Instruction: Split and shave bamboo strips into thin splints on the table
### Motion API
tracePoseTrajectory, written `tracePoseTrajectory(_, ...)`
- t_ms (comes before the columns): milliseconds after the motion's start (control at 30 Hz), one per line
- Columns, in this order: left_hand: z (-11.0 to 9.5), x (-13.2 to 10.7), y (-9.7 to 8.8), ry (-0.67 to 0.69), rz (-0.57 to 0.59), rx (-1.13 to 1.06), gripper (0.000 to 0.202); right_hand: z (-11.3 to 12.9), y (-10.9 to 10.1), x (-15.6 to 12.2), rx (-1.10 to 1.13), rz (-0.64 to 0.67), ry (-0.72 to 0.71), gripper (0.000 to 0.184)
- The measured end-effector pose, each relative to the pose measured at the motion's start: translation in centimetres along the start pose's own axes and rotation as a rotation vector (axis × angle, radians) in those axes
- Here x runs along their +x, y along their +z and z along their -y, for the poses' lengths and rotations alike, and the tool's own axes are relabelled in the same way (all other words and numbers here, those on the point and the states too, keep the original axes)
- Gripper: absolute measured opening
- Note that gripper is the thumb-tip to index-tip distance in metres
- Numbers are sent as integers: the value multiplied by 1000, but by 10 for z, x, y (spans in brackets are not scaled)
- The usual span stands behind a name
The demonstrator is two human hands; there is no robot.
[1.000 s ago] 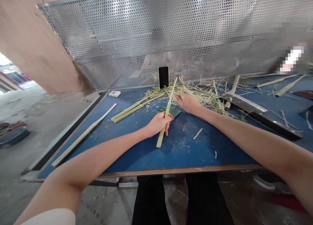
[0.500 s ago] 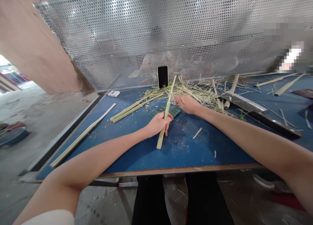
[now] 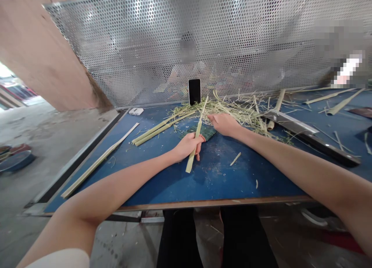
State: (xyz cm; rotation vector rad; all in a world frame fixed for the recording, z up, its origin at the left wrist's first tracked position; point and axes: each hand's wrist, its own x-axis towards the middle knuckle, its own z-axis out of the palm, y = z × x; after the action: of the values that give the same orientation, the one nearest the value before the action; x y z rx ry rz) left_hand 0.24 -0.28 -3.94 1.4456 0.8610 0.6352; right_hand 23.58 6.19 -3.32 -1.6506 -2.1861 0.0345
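Note:
A pale green split bamboo strip slants up and away over the middle of the table. My left hand is closed around it, thumb on top, with the wider end jutting out toward me. To the right of the strip's far half is my right hand, fingers curled together close to a heap of thin bamboo shavings. Whatever those fingers hold, if anything, is hidden. A dark green flat piece lies on the table beneath and between both hands.
On the blue tabletop, two bamboo pieces and a longer strip lie to the left. A large dark-handled knife rests at right. Behind the shavings, a phone leans against a perforated metal screen.
The bamboo strip has shifted slightly in view: its far tip sits a little lower and its near end a little higher. Both hands stay in nearly the same place.

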Motion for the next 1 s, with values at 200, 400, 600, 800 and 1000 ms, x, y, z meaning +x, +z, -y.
tracePoseTrajectory(200, -1, -3, 0, 20, 2, 20, 7, -3, 0, 4, 54, 14, 22, 71)
tracePoseTrajectory(400, -9, -11, 5, 40, 11, 54, 8, -6, -10, 4, 110, 0, -10, 74)
tracePoseTrajectory(600, -14, -9, 7, 7, 7, -37, 14, 0, -17, 1, 32, 63, -39, 72)
tracePoseTrajectory(800, -23, -7, 4, -64, 22, -158, 26, 14, -22, -3, -81, 118, -102, 63)
tracePoseTrajectory(1000, -23, 2, -3, -140, -6, -173, 31, 22, -31, 3, -183, 93, 15, 57)
